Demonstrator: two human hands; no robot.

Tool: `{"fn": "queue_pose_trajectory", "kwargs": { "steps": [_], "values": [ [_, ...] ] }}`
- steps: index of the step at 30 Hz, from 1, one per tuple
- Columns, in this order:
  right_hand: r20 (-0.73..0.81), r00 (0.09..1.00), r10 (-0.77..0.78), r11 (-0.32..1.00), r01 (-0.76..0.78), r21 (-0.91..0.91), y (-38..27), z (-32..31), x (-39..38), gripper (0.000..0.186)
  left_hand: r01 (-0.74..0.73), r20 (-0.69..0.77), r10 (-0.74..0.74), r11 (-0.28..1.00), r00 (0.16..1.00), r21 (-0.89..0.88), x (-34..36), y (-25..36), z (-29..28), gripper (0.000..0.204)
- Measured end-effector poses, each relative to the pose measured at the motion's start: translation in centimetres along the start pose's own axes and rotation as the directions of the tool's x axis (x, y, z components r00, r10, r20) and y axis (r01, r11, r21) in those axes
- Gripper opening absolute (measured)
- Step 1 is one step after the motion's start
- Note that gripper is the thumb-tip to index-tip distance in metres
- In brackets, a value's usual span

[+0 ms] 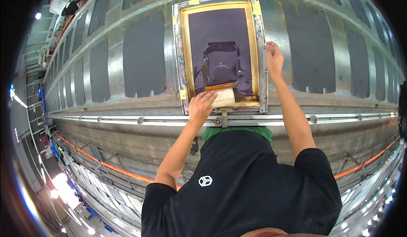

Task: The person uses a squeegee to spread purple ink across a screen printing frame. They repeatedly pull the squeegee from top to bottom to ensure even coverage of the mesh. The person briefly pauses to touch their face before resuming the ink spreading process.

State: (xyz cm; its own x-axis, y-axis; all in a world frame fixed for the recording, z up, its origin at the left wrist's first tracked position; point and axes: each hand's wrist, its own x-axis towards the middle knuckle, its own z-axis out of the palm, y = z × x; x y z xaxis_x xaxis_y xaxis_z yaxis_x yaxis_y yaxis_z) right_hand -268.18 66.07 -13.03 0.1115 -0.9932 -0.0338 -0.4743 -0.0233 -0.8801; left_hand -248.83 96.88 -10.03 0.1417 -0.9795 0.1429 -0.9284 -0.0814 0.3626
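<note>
A screen-printing frame (261,80) lies on the long table, its dark purple mesh (216,23) edged in yellow. Dark wet ink (221,47) forms a band and streaks around a small pale arc-shaped design in the mesh. My left hand (202,107) is closed around the left part of a squeegee (224,97), with a pale wooden handle and an orange blade. The squeegee rests across the near end of the mesh, slightly tilted. My right hand (274,60) grips the frame's right edge with bent fingers; the fingertips are partly hidden.
Dark grey fabric pieces (143,55) lie in rows on the metal table to both sides. A metal rail (169,119) runs along its near edge, with a clamp (221,115) at the frame. Behind me stretches an orange rail (106,164). Another person (61,5) is at the far left.
</note>
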Motion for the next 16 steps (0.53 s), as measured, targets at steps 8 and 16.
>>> {"fn": "queue_pose_trajectory", "kwargs": {
  "steps": [8, 16],
  "values": [
    [0.091, 0.994, 0.061, 0.972, -0.038, -0.230, 1.5, -0.7, 0.4, 0.032, -0.077, 0.025, 0.075, 0.993, 0.997, 0.090, 1.7, -1.3, 0.4, 0.058],
    [0.737, 0.639, -0.220, 0.719, 0.616, -0.320, -10.5, 0.7, -1.9, 0.073, 0.026, 0.102, -0.006, 0.981, 0.995, -0.192, 18.2, -5.5, -2.7, 0.039]
  ]
}}
